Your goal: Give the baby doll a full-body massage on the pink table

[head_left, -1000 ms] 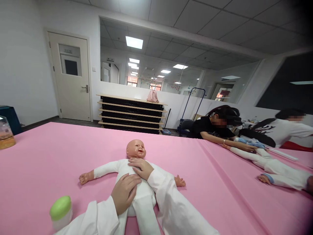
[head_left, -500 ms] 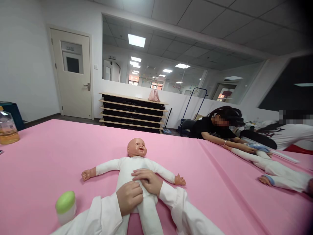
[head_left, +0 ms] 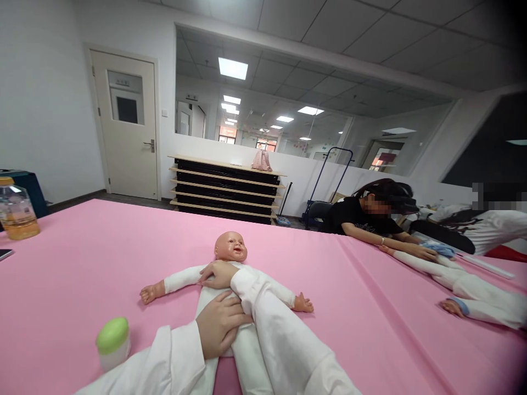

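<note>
A baby doll (head_left: 209,299) with a cloth body and a plastic head lies on its back on a pink sheet (head_left: 74,263), its arms stretched out to both sides. My left hand (head_left: 222,323) lies flat on the doll's lower belly, fingers extended toward the right. Higher up, my right hand (head_left: 218,274) rests on the upper chest below the chin, its fingers pointing to the doll's shoulder on the left. Both hands touch the doll without gripping it. My right sleeve covers part of its trunk and leg.
A green-lidded jar (head_left: 113,343) stands left of my left forearm. At the far left are a bottle (head_left: 18,214) of amber liquid and a dark flat device (head_left: 5,254). On the right, another person (head_left: 370,219) handles a second doll (head_left: 461,280).
My right hand has moved up from the doll's belly to its upper chest. My left hand stays on the lower belly, its fingers now stretched out more.
</note>
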`<move>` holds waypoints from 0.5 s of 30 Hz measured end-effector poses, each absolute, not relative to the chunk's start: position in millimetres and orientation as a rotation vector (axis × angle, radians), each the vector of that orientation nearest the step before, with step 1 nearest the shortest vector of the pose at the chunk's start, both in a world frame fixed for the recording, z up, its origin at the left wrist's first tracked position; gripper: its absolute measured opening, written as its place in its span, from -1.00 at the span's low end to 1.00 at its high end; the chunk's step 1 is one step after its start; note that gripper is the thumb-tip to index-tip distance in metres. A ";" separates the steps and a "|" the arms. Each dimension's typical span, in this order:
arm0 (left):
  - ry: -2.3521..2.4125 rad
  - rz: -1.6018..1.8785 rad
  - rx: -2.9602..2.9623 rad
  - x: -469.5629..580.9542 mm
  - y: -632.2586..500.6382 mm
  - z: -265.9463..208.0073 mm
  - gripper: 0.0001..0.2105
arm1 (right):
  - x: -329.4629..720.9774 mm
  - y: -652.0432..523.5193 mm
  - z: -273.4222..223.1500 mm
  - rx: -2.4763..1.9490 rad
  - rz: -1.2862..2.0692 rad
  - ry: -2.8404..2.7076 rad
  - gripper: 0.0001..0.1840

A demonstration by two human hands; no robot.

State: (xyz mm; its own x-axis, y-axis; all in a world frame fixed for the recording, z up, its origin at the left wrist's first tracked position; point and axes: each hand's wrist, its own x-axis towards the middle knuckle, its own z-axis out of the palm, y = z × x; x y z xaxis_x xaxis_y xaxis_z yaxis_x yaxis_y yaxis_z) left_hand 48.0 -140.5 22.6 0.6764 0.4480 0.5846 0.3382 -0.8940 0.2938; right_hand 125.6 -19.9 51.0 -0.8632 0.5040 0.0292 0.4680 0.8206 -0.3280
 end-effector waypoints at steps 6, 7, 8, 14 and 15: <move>1.058 1.215 2.580 45.6 -135.7 12.5 -0.67 | 185.4 -33.2 35.5 -0.711 0.475 -2.481 -0.71; 1.099 1.255 2.570 45.8 -134.9 10.8 -0.67 | 196.2 -38.7 31.5 -0.731 0.446 -2.432 -0.69; 1.138 1.293 2.565 45.8 -134.3 9.6 -0.68 | 206.4 -45.2 27.4 -0.764 0.408 -2.396 -0.68; 1.223 1.407 2.592 44.2 -136.6 7.0 -0.75 | 247.3 -88.5 7.8 -0.852 0.182 -2.289 -0.62; 1.193 1.424 2.609 44.0 -137.2 6.5 -0.77 | 249.2 -94.4 6.5 -0.832 0.157 -2.254 -0.64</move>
